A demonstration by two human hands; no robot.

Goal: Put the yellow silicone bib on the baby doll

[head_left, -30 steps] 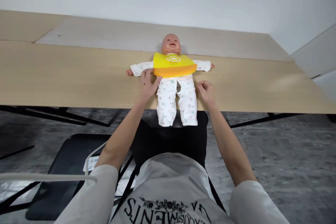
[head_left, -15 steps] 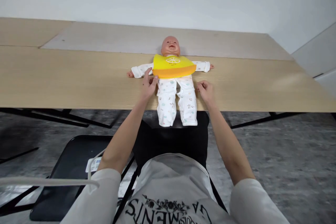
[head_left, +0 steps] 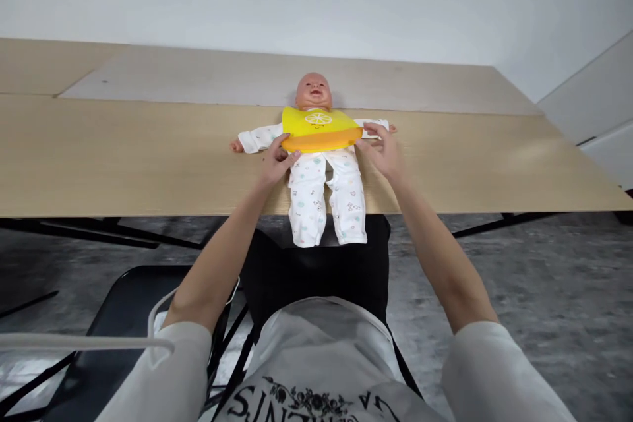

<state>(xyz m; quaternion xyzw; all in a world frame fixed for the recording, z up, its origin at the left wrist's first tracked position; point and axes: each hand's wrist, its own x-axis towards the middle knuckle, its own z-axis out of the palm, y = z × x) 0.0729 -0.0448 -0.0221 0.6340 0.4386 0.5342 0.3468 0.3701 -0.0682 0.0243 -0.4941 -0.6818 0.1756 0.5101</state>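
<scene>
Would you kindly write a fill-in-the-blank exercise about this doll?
The bib on the baby doll is ____ on top, with an orange rim. The doll lies on its ____ on the wooden table. Beyond the sleeves of its white suit, bare ____ show. The person's left hand and right hand are at the bib's ____ edge.
Missing words: yellow; back; hands; lower.

Baby doll [head_left: 306,204] on its back, yellow-and-orange bib [head_left: 319,126] across the chest.
Left hand [head_left: 277,161] at the bib's near edge, right hand [head_left: 383,153] at its far corner, fingers of both against the orange rim [head_left: 321,141], 1 hand either side of the white printed sleepsuit [head_left: 329,191], all on a pale wooden table [head_left: 148,158].
</scene>
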